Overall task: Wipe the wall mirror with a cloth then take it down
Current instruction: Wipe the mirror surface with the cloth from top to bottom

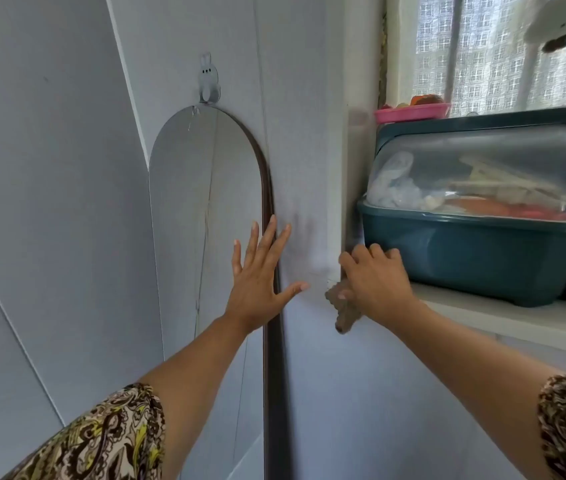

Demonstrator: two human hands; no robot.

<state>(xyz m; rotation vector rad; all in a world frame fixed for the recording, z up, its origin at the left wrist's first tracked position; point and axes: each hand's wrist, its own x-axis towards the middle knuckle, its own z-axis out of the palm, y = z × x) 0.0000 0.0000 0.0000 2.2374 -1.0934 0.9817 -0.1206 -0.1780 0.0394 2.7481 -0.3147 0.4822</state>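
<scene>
A tall arched mirror (202, 209) with a thin brown frame hangs on the pale wall from a rabbit-shaped hook (208, 79). My left hand (260, 275) is spread flat, fingers apart, over the mirror's right edge and the wall beside it. To the right, my right hand (375, 278) is closed around a brownish cloth (342, 311) at the corner of the window sill; part of the cloth hangs below the fist. The mirror's lower end runs out of view.
A teal plastic box (475, 258) with a clear domed lid stands on the white sill (516, 317) just right of my right hand. A pink tray (413, 112) sits behind it by the curtained window (489, 53).
</scene>
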